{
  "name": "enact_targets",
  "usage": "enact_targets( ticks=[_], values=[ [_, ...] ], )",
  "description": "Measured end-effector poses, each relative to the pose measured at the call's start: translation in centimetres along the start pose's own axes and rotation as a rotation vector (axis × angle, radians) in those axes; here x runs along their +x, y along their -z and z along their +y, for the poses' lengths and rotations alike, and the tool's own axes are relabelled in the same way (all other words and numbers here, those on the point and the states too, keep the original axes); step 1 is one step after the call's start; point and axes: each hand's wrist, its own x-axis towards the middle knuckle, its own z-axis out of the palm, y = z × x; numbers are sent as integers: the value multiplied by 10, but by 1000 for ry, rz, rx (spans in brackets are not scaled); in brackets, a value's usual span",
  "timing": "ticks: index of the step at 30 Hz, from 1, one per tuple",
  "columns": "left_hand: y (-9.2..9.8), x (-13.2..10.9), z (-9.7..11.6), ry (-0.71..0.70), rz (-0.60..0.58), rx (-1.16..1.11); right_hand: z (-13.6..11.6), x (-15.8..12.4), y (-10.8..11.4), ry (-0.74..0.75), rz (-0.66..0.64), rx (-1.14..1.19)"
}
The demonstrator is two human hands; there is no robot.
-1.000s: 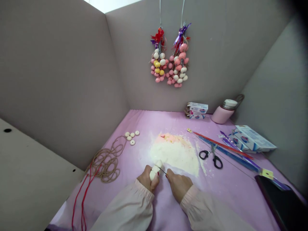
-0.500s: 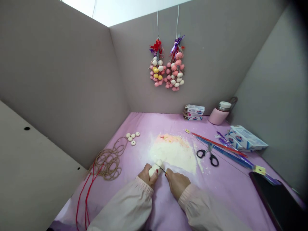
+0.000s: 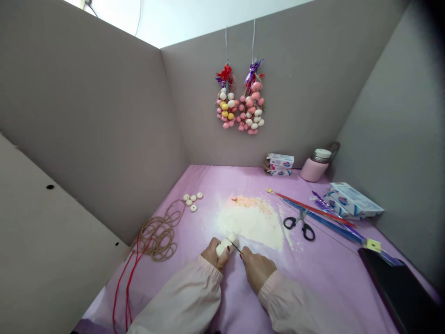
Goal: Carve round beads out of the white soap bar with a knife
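Note:
My left hand [image 3: 214,254] is closed around a white soap-like bar [image 3: 226,245] held just over the pink tablecloth [image 3: 323,278]. My right hand [image 3: 256,268] is closed on a thin blade [image 3: 234,247] whose tip rests against the bar. Right behind both hands lies a pile of white and pinkish shavings [image 3: 252,220]. Both sleeves are pale pink.
Several small white discs [image 3: 193,200] and a coil of tan cord with red string [image 3: 156,234] lie at the left. Black scissors [image 3: 299,225], red and blue ribbon strips [image 3: 323,218], soap boxes [image 3: 352,200], a pink flask [image 3: 314,166] and a black case [image 3: 403,292] are at the right. Two bead clusters [image 3: 239,104] hang on the back wall.
The view has tilted upward a little, so everything sits lower in frame. Both hands stay on the bar and blade in nearly the same spot.

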Motion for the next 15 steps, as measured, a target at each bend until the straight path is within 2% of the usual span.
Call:
enact_targets(
  ticks=[7,15],
  values=[
    [-4,1,-6,-34,52,70,7,-11,0,-20,-15,-39],
    [-10,-11,3,-214,86,245,7,-12,6,-29,35,-59]
  ],
)
